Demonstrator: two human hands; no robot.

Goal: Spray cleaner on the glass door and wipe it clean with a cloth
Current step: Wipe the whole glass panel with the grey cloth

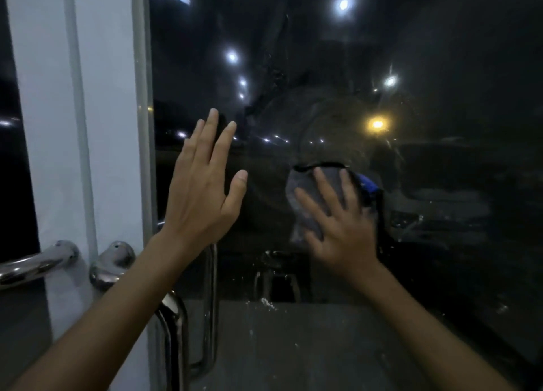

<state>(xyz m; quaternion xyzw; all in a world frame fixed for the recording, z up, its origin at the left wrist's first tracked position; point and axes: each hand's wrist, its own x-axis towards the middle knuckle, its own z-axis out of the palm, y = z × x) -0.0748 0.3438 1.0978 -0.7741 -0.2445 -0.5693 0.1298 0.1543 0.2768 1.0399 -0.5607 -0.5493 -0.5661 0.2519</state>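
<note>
We note the left hand (202,190) flat against the glass door (440,161), fingers straight and close together, thumb apart. The right hand (340,229) presses a grey cloth (305,190) to the pane just beside it, fingers spread wide. Smears arc above the cloth. A steel pull handle (176,317) sits lower left.

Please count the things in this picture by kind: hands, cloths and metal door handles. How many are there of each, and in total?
Hands: 2, the left hand and the right hand, which presses the cloth
Cloths: 1, the grey cloth
Metal door handles: 3, one at far left, one beside the left forearm, one behind the glass
Total: 6
</note>
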